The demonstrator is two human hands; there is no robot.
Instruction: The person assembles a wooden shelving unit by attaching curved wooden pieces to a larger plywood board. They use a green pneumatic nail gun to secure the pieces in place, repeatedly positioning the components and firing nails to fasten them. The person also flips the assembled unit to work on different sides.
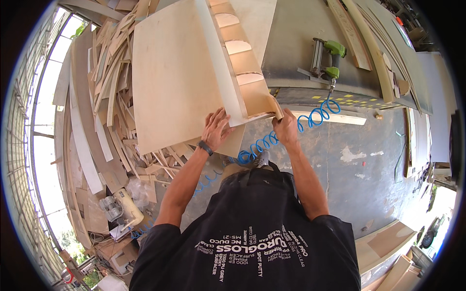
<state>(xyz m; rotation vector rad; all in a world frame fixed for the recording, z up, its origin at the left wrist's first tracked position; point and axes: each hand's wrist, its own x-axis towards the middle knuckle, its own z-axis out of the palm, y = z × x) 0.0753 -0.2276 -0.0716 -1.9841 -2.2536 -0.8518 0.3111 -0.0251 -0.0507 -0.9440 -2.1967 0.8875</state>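
Note:
A long wooden frame with curved ribs (238, 47) lies over a large plywood sheet (174, 82), its near end toward me. A pale flat board (224, 77) runs along its left side. My left hand (217, 128), a dark band on its wrist, rests with fingers spread at the near end of that board. At the frame's near right corner, a thin bendable plywood strip (273, 105) curls outward. My right hand (286, 128) is closed on the lower end of this strip; its thumb is partly hidden.
A green nail gun (335, 53) lies on the dark worktable (291, 43), trailing a coiled blue air hose (264, 142). Timber offcuts (109, 72) pile up at left, above a cream air compressor (127, 206). Long boards (352, 36) lie at the far right; another plank (335, 116) sits below the table edge.

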